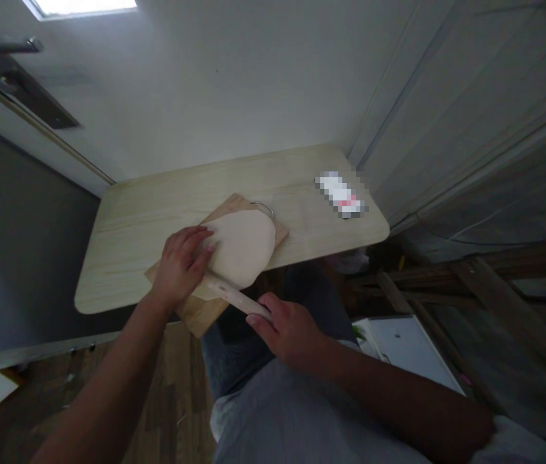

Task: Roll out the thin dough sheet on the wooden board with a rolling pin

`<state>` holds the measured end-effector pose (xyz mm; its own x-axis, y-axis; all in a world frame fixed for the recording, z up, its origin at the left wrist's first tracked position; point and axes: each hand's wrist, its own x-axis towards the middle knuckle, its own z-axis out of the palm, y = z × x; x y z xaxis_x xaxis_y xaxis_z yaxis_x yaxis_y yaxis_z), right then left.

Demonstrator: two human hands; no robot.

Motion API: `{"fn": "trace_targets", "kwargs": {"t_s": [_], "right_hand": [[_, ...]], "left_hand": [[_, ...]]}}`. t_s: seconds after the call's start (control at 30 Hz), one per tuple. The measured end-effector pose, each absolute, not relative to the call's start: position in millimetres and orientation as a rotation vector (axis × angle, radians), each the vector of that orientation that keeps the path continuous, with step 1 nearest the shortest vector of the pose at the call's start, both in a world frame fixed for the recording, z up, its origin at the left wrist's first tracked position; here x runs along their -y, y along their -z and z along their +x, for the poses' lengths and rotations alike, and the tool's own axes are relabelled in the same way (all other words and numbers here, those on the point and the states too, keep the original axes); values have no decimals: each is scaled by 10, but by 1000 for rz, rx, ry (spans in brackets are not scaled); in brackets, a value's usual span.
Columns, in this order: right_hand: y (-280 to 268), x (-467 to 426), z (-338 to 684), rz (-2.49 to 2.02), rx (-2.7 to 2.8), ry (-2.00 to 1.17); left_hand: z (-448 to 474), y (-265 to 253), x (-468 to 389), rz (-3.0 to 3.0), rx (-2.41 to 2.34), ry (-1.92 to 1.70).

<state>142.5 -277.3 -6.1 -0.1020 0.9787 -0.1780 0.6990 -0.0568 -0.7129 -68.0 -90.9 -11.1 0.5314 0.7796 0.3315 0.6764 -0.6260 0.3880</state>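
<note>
A flat, pale sheet of dough lies on a wooden cutting board that has a metal handle. The board sits askew on a light wood table, with its near corner past the front edge. My right hand is closed around the near end of a wooden rolling pin. The pin slants up and left across the lower left part of the dough. My left hand is at the dough's left edge, thumb and fingers apart over the sheet. The pin's far end is partly hidden beside this hand.
On the table's right side lies a blurred-out phone-like object. A white door with a metal handle stands right behind the table. My legs are under the front edge. A white box-like surface is low at the right, near wooden beams.
</note>
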Motion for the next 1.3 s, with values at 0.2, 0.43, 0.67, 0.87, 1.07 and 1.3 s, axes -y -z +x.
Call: {"fn": "trace_targets", "kwargs": {"t_s": [0.2,0.43,0.67,0.87,1.07,1.3], "right_hand": [[50,2830,1272,-1662,1846,-1108],[91,2852,1269,-1694,1784,-1207],[71,2824,1322,-1742,1612,-1338],[116,2785,1446,-1707,1527,-1414],[86,2768,1517,-1710,1560,-1363],[12,2820,1255,-1871,1825,-1096]], "left_hand": [[-799,112,885,2530,-1297,-579],[-646,85,850,2638,-1277,-409],[-441,60,789,2645,-1258,-412],[-176,64,712,2664,-1248,-413],[16,140,637,2623,-1320,-536],[-224,121,701,2493,-1288,-735]]}}
